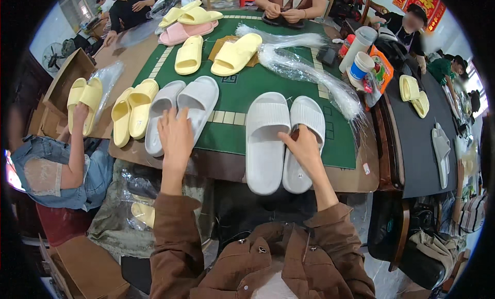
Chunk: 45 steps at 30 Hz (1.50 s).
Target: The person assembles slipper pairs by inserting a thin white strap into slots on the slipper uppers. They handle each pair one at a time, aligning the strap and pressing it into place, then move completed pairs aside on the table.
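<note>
A pair of light grey slippers [198, 105] lies on the table at the left, and my left hand [174, 134] is over it. Its fingers are spread, with the tips at the foot openings; whether they touch is hard to tell. At the front middle, a whiter pair of slippers [266, 144] has its heels reaching past the table edge. My right hand [304, 147] grips this pair, its fingertips tucked under the right slipper's ribbed strap [309, 116]. The thumb lies toward the left slipper.
Pale yellow slippers [135, 108] stand left of the grey pair; more yellow slippers [189, 55] and a pink slipper [185, 33] lie farther back. Clear plastic bags [304, 67] spread across the green mat [234, 87]. Cups [361, 67] stand right. At the left, a person's hand [80, 113] holds yellow slippers.
</note>
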Tool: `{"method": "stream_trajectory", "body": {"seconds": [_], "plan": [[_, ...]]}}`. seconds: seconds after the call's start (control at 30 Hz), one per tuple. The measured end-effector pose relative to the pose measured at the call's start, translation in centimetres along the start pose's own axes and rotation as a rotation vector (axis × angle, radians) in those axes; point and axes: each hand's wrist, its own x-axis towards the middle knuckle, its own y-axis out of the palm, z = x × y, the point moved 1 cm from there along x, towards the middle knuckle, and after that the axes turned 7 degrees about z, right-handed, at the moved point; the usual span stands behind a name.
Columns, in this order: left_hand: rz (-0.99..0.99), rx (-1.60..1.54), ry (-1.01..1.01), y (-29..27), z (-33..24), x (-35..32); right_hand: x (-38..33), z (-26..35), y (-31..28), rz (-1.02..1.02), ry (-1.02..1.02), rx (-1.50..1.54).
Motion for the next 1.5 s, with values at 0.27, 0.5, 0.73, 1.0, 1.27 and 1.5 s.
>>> {"method": "stream_trajectory", "body": {"seconds": [0.27,0.5,0.73,1.0,1.27,1.5], "plan": [[-0.019,-0.897,0.650,-17.8,-15.1,2.6,1.9,-6.1,0.7,-0.045,-0.347,-0.036],[-0.151,-1.030,0.974,-21.7,-20.2,0.4,-0.6,0.1,-0.5,-0.041,-0.049,-0.097],[-0.158,-1.017,1.094,-22.7,-22.0,-1.1,-0.1,0.3,-0.1,-0.056,-0.095,-0.103],[-0.141,-1.001,1.095,-22.5,-22.1,-1.5,-0.8,1.3,-0.2,-0.040,-0.121,-0.035],[-0.166,-0.967,1.017,-22.0,-21.1,0.4,-0.8,0.1,-0.7,-0.054,-0.120,-0.068],[0.132,-0.817,0.703,-10.2,-19.3,4.0,-0.7,-1.4,0.8,-0.188,-0.325,-0.155]]}}
